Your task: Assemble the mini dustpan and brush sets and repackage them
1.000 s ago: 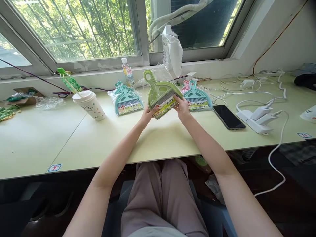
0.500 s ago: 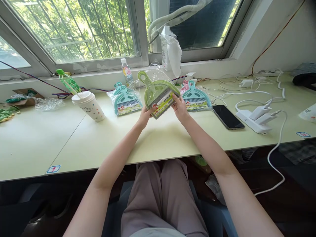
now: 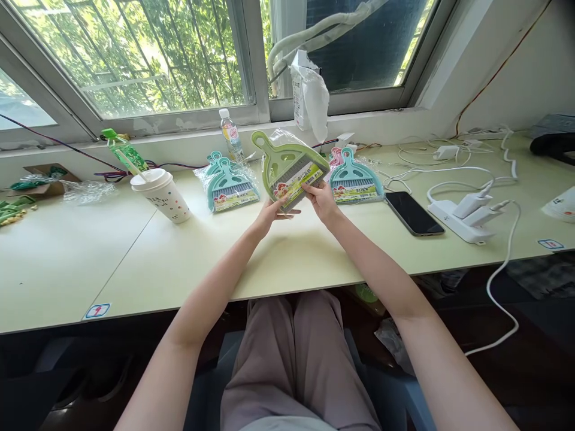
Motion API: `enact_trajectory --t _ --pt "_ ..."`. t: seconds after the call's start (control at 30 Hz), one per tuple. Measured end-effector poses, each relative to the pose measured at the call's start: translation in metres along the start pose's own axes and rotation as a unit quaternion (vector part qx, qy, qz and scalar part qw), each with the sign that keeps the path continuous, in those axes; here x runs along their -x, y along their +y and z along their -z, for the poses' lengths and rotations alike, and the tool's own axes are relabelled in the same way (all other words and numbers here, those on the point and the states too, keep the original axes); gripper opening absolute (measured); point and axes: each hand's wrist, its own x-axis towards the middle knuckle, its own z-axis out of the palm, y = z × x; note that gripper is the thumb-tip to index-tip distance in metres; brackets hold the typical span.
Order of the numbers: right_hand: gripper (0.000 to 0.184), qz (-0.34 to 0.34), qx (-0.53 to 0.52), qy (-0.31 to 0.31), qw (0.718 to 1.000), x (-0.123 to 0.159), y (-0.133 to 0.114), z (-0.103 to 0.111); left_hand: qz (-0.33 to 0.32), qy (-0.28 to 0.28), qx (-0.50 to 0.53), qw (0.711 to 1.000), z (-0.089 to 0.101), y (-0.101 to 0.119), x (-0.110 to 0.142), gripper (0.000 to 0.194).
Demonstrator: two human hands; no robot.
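Note:
A green dustpan and brush set (image 3: 287, 160) with a yellow label is held up above the table, tilted, its looped handle at the upper left. My left hand (image 3: 271, 215) grips its lower left corner, some fingers stretched out underneath. My right hand (image 3: 321, 199) pinches the lower right edge by the label. Clear plastic wrap shows behind the set. To the left lie blue-green dustpan and brush sets (image 3: 232, 185) in clear wrap. On the right is another blue-green set (image 3: 357, 176), with a pink one (image 3: 336, 158) partly hidden behind it.
A lidded paper cup (image 3: 164, 197) with a straw stands on the left, a green bottle (image 3: 123, 149) behind it. A small bottle (image 3: 230, 133) is near the window. On the right are a phone (image 3: 414, 213), a power strip (image 3: 462, 218) and white cables.
The green set has shifted and turned slightly in my hands. My left fingers have spread out beneath it, and my right hand has slid slightly down and left along the edge.

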Motion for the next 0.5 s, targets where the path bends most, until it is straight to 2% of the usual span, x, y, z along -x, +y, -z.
enact_trajectory --t 0.1,0.17,0.23,0.4,0.5 --pt "0.044 0.017 -0.002 0.017 1.0 0.004 -0.007 -0.003 0.016 -0.065 -0.016 0.998 -0.004 -0.001 0.003 0.068" --pt "0.045 0.023 -0.007 0.03 0.999 0.007 -0.01 -0.005 0.027 -0.08 -0.017 0.996 -0.006 -0.003 0.001 0.068" --pt "0.044 0.022 -0.008 0.041 0.999 0.008 -0.01 -0.007 0.024 -0.054 -0.001 0.998 -0.006 -0.004 -0.001 0.066" --pt "0.041 -0.004 0.0 0.036 0.999 0.008 -0.001 -0.009 -0.043 0.082 0.058 0.994 0.0 -0.003 -0.009 0.051" --pt "0.037 -0.001 -0.008 0.035 0.999 0.009 0.008 -0.01 -0.047 0.117 0.075 0.989 0.005 -0.003 -0.011 0.05"
